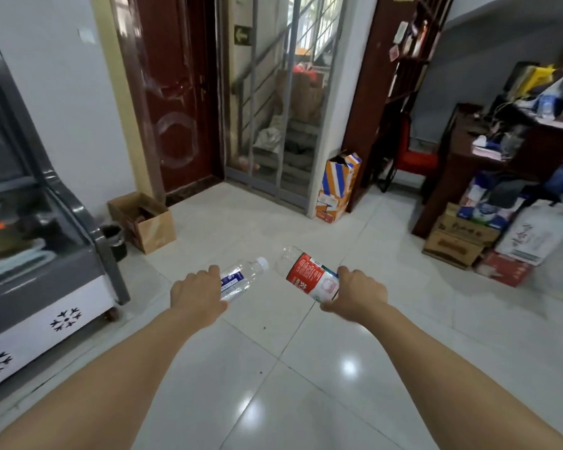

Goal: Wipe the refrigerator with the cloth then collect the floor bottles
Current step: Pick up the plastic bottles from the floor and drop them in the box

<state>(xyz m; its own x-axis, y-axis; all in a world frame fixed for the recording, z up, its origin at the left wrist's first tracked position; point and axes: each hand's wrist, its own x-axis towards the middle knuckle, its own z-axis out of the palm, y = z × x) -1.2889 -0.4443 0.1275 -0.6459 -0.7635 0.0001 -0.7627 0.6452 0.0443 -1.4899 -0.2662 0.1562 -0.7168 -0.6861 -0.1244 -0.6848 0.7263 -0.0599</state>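
My left hand grips a clear plastic bottle with a blue label, its white cap pointing up and right. In my right hand is a clear bottle with a red and white label, tilted with its top toward the upper left. Both bottles are held above the white tiled floor in the middle of the view. The grey and white refrigerator, a glass-fronted display unit with snowflake marks, stands at the left edge. No cloth is visible.
An open cardboard box and a small black bin sit beside the refrigerator. A dark red door and a metal gate stand ahead. An orange and blue carton, a wooden desk and stacked boxes fill the right.
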